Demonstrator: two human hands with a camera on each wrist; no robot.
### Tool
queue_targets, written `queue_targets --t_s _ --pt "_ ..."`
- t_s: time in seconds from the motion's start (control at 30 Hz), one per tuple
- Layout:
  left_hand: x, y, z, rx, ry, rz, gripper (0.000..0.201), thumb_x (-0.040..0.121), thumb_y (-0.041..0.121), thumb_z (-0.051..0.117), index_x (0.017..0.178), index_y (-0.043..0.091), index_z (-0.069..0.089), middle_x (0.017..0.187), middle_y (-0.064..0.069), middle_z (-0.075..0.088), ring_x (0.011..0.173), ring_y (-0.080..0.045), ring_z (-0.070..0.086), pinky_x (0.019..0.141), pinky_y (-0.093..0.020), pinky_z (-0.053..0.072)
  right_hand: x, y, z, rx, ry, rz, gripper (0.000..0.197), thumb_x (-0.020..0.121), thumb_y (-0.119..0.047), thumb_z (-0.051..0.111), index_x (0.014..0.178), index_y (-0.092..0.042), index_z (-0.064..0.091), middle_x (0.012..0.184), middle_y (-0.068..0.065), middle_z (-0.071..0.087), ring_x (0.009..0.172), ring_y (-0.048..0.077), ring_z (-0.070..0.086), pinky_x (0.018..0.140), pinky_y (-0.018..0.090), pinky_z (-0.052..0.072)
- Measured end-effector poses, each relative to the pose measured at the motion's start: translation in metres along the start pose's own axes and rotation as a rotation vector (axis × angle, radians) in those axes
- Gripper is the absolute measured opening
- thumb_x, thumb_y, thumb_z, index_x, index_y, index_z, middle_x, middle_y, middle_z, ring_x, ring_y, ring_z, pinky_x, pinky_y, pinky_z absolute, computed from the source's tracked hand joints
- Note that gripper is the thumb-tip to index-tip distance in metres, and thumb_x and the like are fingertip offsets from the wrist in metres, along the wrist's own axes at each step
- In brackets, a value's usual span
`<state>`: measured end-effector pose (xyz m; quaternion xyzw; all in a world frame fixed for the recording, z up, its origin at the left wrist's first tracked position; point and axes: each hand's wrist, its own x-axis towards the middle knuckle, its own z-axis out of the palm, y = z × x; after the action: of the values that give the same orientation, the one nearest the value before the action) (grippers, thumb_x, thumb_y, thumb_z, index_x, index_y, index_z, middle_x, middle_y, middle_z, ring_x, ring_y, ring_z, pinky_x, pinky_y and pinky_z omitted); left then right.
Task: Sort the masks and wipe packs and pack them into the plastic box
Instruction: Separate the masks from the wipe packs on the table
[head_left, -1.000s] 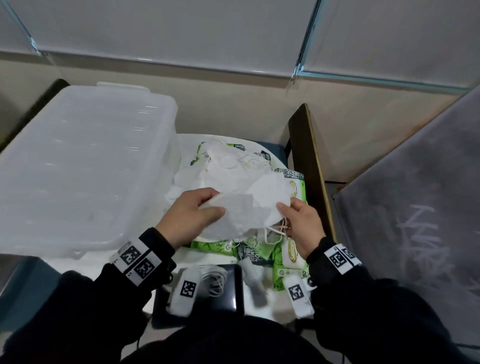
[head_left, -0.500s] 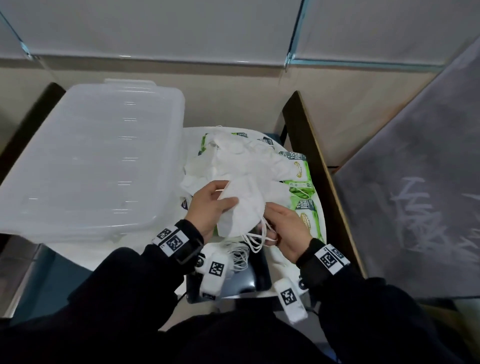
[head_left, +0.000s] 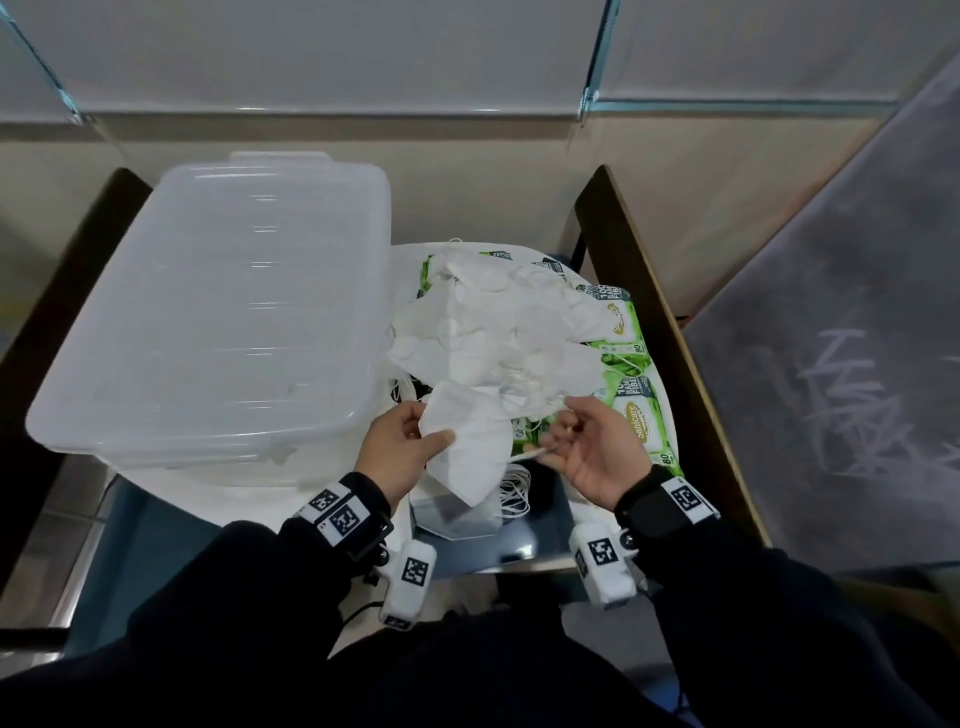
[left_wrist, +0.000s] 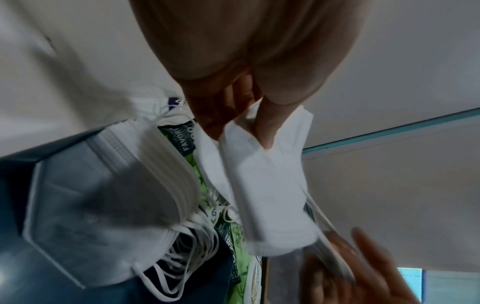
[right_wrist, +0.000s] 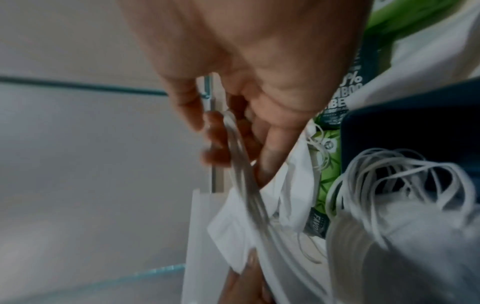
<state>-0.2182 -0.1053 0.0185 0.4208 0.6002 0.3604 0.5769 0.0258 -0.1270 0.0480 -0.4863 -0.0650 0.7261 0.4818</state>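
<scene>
My left hand (head_left: 431, 427) pinches one folded white mask (head_left: 470, 452) by its upper left edge, thumb on top; the same mask (left_wrist: 270, 195) hangs from the fingers in the left wrist view. To its right, my right hand (head_left: 558, 436) grips the mask's ear loops (right_wrist: 241, 164) and pulls them taut. A loose pile of white masks (head_left: 493, 332) lies behind, over green wipe packs (head_left: 636, 410). Below the held mask sits a neat stack of masks (head_left: 457, 514) with loops hanging out. The clear plastic box (head_left: 218, 322) stands at the left.
A dark wooden edge (head_left: 654, 322) runs along the right of the pile, with a grey scribbled board (head_left: 841, 364) beyond it. The stack (left_wrist: 116, 205) rests on a blue surface (head_left: 519, 551) close to my body. A beige wall stands behind.
The mask has come off the pile and toward me. My right hand has shifted from the mask's edge to its ear loops and drawn them out to the right.
</scene>
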Motion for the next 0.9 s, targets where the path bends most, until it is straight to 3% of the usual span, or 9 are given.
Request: queue_targets --t_s 0.07,0.13,0.2,0.3,0.43,0.57,0.7,0.8,0.9 --pt "-0.001 -0.005 0.000 -0.002 0.000 -0.005 0.020 0.084 -0.003 0.078 0.095 0.008 0.065 0.097 -0.008 0.075 0.088 -0.024 0.069 0.083 -0.044 0.057 0.002 0.008 0.006 -0.184 -0.006 -0.048 0.037 0.095 -0.015 0.067 0.068 -0.019 0.042 0.052 -0.004 0.028 0.042 0.011 0.029 0.039 0.023 0.042" --pt "-0.001 -0.004 0.001 -0.010 -0.021 -0.003 0.021 0.085 -0.004 0.075 0.096 0.010 0.063 0.100 -0.007 0.075 0.090 -0.025 0.069 0.083 -0.044 0.057 0.012 0.017 0.007 -0.473 0.027 -0.139 0.031 0.086 -0.007 0.078 0.072 -0.015 0.051 0.051 -0.006 0.039 0.039 0.007 0.028 0.037 0.019 0.029" --pt "-0.004 0.001 0.001 -0.009 -0.086 0.008 0.024 0.087 -0.007 0.072 0.102 0.009 0.061 0.105 -0.009 0.074 0.092 -0.025 0.070 0.081 -0.043 0.058 0.016 0.020 0.007 -0.737 0.048 -0.212 0.017 0.082 -0.001 0.082 0.083 -0.009 0.066 0.059 -0.005 0.060 0.043 0.004 0.046 0.041 0.017 0.036" --pt "-0.008 0.008 -0.005 0.073 -0.225 0.048 0.032 0.088 -0.007 0.071 0.108 0.013 0.057 0.109 -0.008 0.073 0.089 -0.019 0.071 0.068 -0.030 0.058 0.020 0.022 0.002 -0.891 -0.017 -0.220 0.014 0.082 0.005 0.079 0.081 -0.007 0.072 0.059 -0.010 0.067 0.049 -0.001 0.056 0.051 0.013 0.044" --pt "-0.006 0.011 -0.021 0.333 -0.284 0.139 0.042 0.080 0.016 0.085 0.111 0.035 0.064 0.099 0.001 0.069 0.077 -0.013 0.067 0.065 -0.028 0.055 0.021 0.028 -0.008 -1.084 -0.071 -0.232 0.012 0.076 -0.004 0.086 0.085 -0.010 0.081 0.080 0.004 0.078 0.073 0.012 0.068 0.077 0.030 0.055" --pt "-0.003 0.011 -0.031 0.770 -0.345 0.286 0.022 0.080 0.024 0.085 0.096 0.033 0.074 0.084 0.018 0.068 0.075 0.002 0.061 0.074 -0.020 0.048 0.022 0.039 -0.011 -1.259 -0.053 -0.238 0.012 0.074 -0.015 0.090 0.073 -0.021 0.079 0.069 -0.008 0.072 0.065 0.005 0.063 0.069 0.023 0.049" --pt "-0.006 -0.006 -0.028 1.245 -0.455 0.387 0.020 0.087 0.032 0.069 0.107 0.029 0.069 0.098 0.009 0.069 0.091 -0.016 0.062 0.076 -0.030 0.049 0.027 0.048 -0.018 -1.337 0.028 -0.217 0.016 0.072 -0.019 0.092 0.074 -0.024 0.077 0.076 0.002 0.076 0.066 0.010 0.064 0.072 0.030 0.056" --pt "-0.008 -0.023 -0.026 1.392 -0.470 0.427 0.023 0.093 0.034 0.061 0.115 0.029 0.062 0.111 0.006 0.067 0.101 -0.022 0.061 0.081 -0.035 0.049 0.028 0.052 -0.025 -1.390 0.045 -0.229 0.021 0.075 -0.015 0.090 0.070 -0.026 0.073 0.065 -0.007 0.068 0.060 0.008 0.060 0.068 0.026 0.054" --pt "-0.009 -0.035 -0.024 1.507 -0.458 0.450 0.023 0.095 0.034 0.055 0.117 0.028 0.059 0.112 0.003 0.064 0.103 -0.026 0.061 0.078 -0.036 0.049 0.028 0.058 -0.026 -1.524 0.031 -0.292 0.022 0.078 -0.017 0.086 0.071 -0.030 0.070 0.074 -0.011 0.068 0.071 0.009 0.063 0.074 0.026 0.055"
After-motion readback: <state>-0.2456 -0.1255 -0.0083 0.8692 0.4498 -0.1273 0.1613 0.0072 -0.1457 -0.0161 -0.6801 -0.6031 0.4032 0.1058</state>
